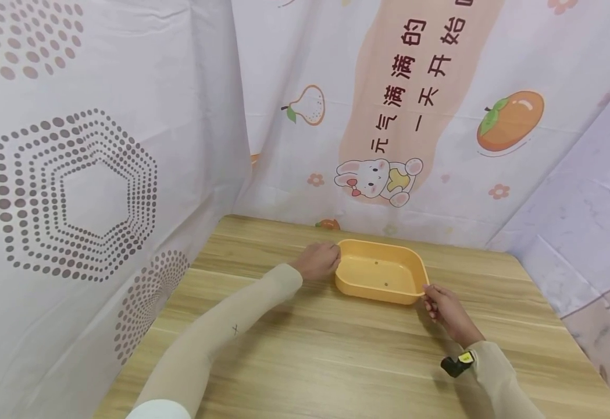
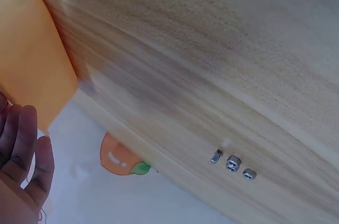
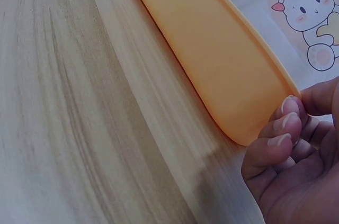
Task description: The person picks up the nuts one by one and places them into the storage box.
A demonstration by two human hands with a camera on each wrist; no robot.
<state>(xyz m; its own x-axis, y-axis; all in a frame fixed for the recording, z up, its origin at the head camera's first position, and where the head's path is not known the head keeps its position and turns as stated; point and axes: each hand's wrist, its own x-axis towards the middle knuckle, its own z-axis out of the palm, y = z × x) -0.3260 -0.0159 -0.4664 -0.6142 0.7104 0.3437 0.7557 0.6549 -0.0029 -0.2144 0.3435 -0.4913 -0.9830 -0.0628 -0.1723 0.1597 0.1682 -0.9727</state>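
A shallow yellow-orange plastic tray (image 1: 373, 294) with rounded corners sits upright at the far middle of the wooden table. Two small dark metal pieces (image 1: 386, 284) lie on its floor. My left hand (image 1: 316, 261) grips the tray's left rim; in the left wrist view its fingers (image 2: 24, 136) curl at the tray wall (image 2: 34, 54). At the near right corner, my right hand (image 1: 447, 311) pinches the rim between thumb and forefinger. The right wrist view shows the other fingers (image 3: 270, 152) loosely bent below the rim, beside the tray's outer wall (image 3: 212, 49).
Several small metal nuts (image 2: 233, 163) lie on the table near its far edge, in the left wrist view. A printed curtain (image 1: 294, 174) hangs right behind the wooden table (image 1: 325, 361), with more cloth (image 1: 179, 145) along the left side and the right.
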